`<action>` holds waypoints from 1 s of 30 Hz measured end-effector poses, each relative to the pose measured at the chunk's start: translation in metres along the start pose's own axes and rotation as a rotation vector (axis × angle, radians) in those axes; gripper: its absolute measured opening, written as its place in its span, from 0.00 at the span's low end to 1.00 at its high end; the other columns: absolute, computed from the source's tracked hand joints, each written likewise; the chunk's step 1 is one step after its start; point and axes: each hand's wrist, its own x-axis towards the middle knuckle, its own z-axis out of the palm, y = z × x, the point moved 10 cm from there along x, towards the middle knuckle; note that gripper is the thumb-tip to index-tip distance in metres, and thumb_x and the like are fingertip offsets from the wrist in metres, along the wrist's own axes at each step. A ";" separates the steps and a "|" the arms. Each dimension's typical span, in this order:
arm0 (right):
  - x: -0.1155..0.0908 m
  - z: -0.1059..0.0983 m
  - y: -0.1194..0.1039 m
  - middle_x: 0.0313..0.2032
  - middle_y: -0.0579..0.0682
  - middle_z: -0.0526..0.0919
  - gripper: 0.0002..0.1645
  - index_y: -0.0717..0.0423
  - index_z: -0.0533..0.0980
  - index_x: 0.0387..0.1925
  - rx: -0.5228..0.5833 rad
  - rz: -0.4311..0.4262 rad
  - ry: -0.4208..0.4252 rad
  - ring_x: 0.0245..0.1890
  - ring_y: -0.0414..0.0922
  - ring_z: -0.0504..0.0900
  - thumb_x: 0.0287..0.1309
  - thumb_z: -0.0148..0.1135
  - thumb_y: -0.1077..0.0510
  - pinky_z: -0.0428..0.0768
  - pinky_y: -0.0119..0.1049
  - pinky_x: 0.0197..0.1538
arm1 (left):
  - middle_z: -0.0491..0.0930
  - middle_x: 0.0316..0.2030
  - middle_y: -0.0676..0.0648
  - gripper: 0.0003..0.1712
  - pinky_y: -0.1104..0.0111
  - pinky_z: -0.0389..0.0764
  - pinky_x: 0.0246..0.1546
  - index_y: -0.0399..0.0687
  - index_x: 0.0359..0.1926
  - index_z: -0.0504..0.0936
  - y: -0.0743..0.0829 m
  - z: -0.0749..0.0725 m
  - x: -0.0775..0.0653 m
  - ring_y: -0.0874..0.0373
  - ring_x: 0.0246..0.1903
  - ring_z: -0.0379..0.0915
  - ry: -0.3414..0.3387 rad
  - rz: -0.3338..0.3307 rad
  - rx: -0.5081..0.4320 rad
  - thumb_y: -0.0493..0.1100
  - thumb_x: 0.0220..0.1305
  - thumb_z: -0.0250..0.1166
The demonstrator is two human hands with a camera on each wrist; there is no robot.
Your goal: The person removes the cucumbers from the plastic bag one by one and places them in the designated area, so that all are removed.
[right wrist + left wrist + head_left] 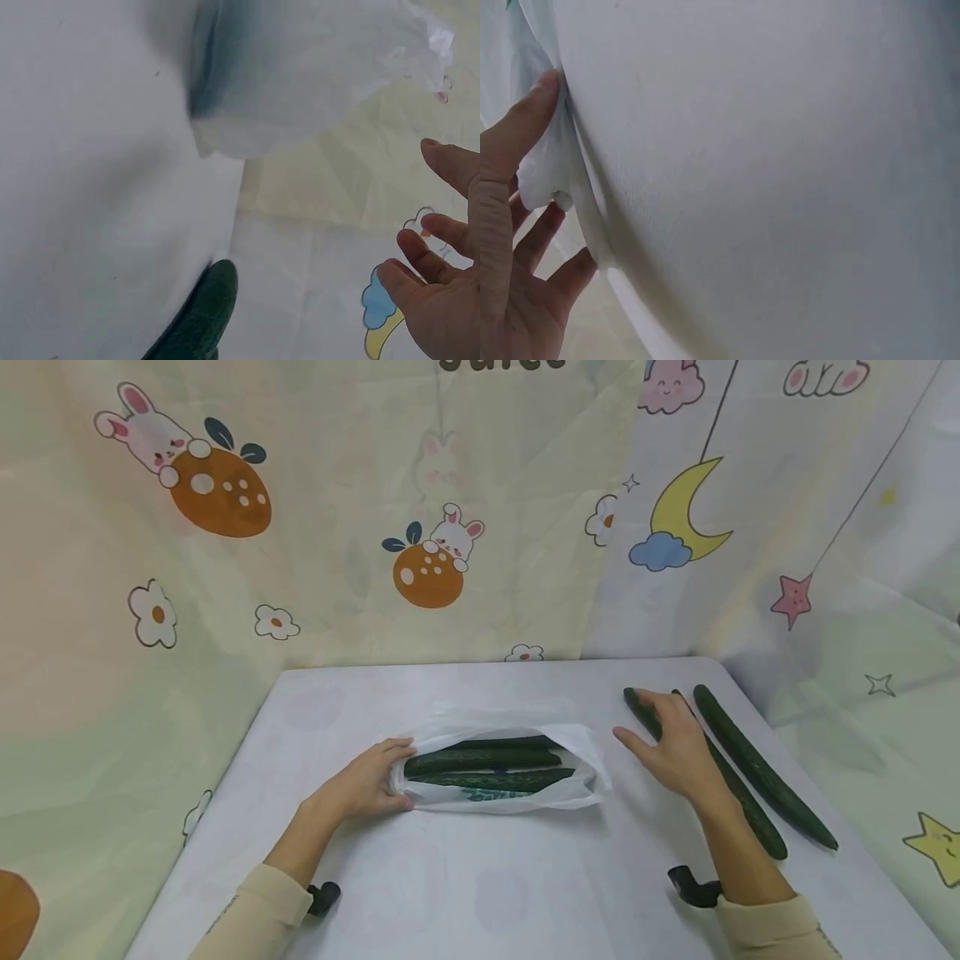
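Note:
A white plastic bag (487, 804) lies on its side with its mouth toward me, and several dark green cucumbers (480, 762) show inside it. My left hand (369, 779) grips the bag's left end, thumb at the lower rim and fingers at the upper. In the left wrist view, the thumb (532, 112) presses on gathered plastic. To the right of the bag, my right hand (678, 752) hovers with parted fingers over loose cucumbers and holds nothing. It partly hides one cucumber (643, 712). The right wrist view shows a cucumber tip (214, 292) apart from the fingers.
The rightmost cucumber (765, 766) lies slanted near the right edge of the white table (487, 877). Behind and at the sides hangs a printed cloth (322, 543) with rabbits, oranges, flowers and a moon.

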 end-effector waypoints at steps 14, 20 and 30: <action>0.011 0.012 -0.053 0.64 0.63 0.72 0.41 0.57 0.68 0.71 0.051 -0.080 -0.034 0.62 0.61 0.74 0.60 0.73 0.51 0.76 0.66 0.60 | 0.68 0.71 0.43 0.24 0.50 0.75 0.62 0.59 0.32 0.74 -0.018 0.002 -0.012 0.40 0.70 0.67 0.096 -0.034 -0.130 0.52 0.48 0.84; 0.021 0.021 -0.088 0.64 0.60 0.72 0.41 0.55 0.68 0.72 0.114 -0.115 -0.066 0.64 0.58 0.74 0.61 0.73 0.50 0.76 0.63 0.62 | 0.68 0.72 0.47 0.13 0.49 0.75 0.62 0.64 0.29 0.78 -0.026 0.001 -0.020 0.42 0.71 0.66 0.098 -0.093 -0.196 0.56 0.62 0.74; 0.021 0.045 -0.119 0.63 0.56 0.73 0.42 0.53 0.66 0.73 0.225 -0.200 -0.113 0.64 0.53 0.73 0.61 0.74 0.51 0.75 0.57 0.65 | 0.67 0.72 0.44 0.16 0.47 0.73 0.66 0.60 0.33 0.78 -0.018 0.007 -0.020 0.40 0.72 0.65 0.080 -0.049 -0.157 0.49 0.55 0.81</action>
